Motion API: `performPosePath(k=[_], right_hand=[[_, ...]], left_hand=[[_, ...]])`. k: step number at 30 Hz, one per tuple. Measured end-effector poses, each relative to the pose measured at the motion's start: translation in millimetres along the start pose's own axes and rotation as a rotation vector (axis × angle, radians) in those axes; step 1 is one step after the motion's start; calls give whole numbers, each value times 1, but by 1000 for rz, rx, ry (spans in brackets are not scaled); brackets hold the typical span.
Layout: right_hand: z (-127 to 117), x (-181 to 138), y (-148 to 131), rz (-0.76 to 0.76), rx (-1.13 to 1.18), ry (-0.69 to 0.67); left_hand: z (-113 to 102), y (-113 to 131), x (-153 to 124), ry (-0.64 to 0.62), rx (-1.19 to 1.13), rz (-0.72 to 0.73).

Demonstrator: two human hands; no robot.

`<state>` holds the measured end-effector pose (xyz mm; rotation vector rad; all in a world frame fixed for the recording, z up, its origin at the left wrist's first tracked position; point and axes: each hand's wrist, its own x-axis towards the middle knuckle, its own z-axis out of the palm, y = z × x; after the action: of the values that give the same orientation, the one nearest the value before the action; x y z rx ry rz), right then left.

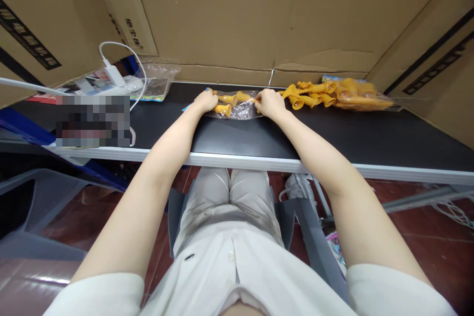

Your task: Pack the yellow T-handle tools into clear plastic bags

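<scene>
Fingertips of both hands hidden behind knuckles. Patch at left of black table top (333, 133) blurred, not readable. Clear plastic bag (241, 109) with small yellow trumpet-shaped plastic toys (223, 108) inside lies flat near far edge of table, between hands. Left hand (206, 100) curled onto bag's left end, right hand (270, 102) curled onto right end, hands apart. Heap of loose yellow toys (314, 94) just beside right hand.

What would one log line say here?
left hand: holds clear bag, left end | right hand: holds right end | in bag: orange trumpets | black table: trumpet pile at right
</scene>
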<state>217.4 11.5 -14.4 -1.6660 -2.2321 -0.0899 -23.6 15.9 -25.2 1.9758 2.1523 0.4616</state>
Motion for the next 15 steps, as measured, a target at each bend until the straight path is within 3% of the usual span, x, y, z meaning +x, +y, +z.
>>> performPosePath(k=[4, 8, 15], right_hand=[[6, 3, 3, -58, 46, 7], [13, 5, 2, -164, 231, 32], [20, 7, -1, -56, 335, -33]], left_hand=[[-2, 3, -1, -13, 24, 31], [-1, 4, 0, -11, -9, 44], [0, 2, 2, 13, -76, 25]])
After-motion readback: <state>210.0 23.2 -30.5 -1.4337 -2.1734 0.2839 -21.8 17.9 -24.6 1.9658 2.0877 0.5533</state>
